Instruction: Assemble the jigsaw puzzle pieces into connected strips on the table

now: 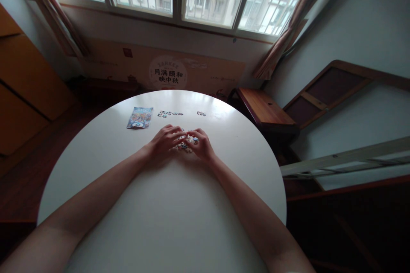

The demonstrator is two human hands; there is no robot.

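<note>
Both my hands rest on a round white table [166, 213], meeting over a small cluster of joined jigsaw pieces [185, 144]. My left hand [165, 140] lies over the cluster's left side, fingers curled down onto the pieces. My right hand [201, 145] covers the right side, its fingertips pinched on pieces at the cluster's top. Much of the cluster is hidden under my fingers. A small picture card [140, 117] lies flat to the far left of my hands.
Loose puzzle pieces [169, 114] lie in a row beyond my hands, with another small group [201, 113] to the right. A wooden side table [264, 108] stands past the table's right edge. A window and cardboard panel fill the back.
</note>
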